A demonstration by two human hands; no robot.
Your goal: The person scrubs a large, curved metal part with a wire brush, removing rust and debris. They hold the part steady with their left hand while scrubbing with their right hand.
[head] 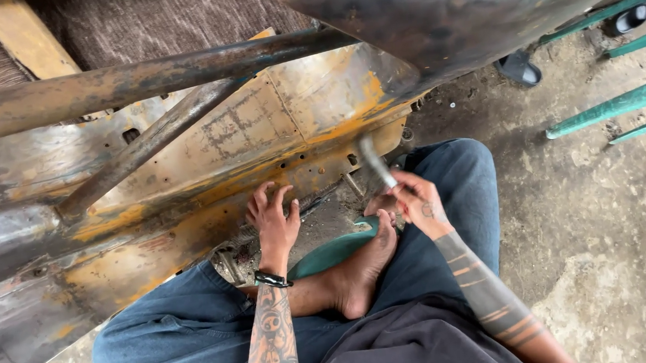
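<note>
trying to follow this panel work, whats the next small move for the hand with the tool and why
Probably bring the metal tool down onto the rusty panel's lower edge: the right hand holds it raised and motion-blurred just above that edge, while the left hand braces flat against the panel.

One head-worn camera looks steeply down, close over the lap and rusty metal panel (204, 153).

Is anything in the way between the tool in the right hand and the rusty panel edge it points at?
Nothing visible. The right hand holds a slim metal tool, blurred, with its tip at the lower edge of the rusty panel. The left hand rests flat on the panel farther left, clear of the tool.
</note>
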